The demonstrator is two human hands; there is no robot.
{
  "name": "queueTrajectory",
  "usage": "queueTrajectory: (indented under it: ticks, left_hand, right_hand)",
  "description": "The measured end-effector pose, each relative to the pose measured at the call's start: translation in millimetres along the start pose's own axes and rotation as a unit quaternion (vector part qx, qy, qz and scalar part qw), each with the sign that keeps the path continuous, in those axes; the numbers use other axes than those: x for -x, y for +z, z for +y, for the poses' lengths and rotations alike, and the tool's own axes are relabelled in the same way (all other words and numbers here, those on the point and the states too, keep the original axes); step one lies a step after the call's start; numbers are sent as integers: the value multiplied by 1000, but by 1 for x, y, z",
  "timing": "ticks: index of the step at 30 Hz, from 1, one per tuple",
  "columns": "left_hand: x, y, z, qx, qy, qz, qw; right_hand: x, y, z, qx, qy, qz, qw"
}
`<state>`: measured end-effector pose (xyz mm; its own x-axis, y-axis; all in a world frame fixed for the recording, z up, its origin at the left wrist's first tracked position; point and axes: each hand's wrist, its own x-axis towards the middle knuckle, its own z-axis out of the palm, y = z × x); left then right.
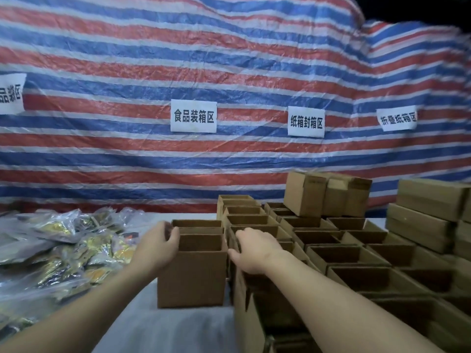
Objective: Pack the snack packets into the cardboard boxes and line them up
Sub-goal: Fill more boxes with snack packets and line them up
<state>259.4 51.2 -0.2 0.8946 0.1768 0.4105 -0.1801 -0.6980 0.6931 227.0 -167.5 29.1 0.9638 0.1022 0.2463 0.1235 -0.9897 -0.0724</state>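
An open cardboard box stands upright on the white counter, its plain brown front wall facing the camera and its top flaps standing up around a dark interior; whether anything lies inside cannot be told. The left hand holds its left top edge, fingers curled over the rim in a closed grip. The right hand is at the box's right top edge, thumb toward the corner and fingers bent between this box and the next one; exactly what that grip closes on cannot be told.

Just to the right, touching or nearly touching it, rows of open boxes of the same brown cardboard fill the counter, lined up side by side. Behind them sit closed boxes, and more are stacked at the far right.

On the left of the counter lies a loose heap of snack packets, shiny clear and gold wrappers. A striped tarpaulin hangs behind, bearing white paper signs.
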Motion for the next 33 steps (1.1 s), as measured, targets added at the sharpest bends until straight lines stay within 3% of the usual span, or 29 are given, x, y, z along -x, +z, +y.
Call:
queueTrajectory:
  ticks: [6, 10, 18, 23, 29, 33]
  left_hand:
    - [28, 28, 78, -17, 153, -74, 985]
    - [-3, 74, 122, -9, 197, -126, 972]
    - [-112, 167, 178, -18, 189, -189, 963]
    - [-146, 191, 169, -22, 137, -207, 969]
    - [-145, 211, 131, -47, 103, -252, 961]
    - [-142, 206, 121, -53, 101, -241, 964]
  right_hand:
    - [21, -30, 68, -92, 73, 37, 992]
    - [-17, -54, 123, -154, 112, 107, 976]
    - [-168, -76, 218, -113, 189, 185, 958]
    - [-243, -61, 243, -4, 176, 163, 971]
    - [-275, -33, 267, 67, 221, 98, 968]
    - [-268, -27, 265, 89, 190, 146, 967]
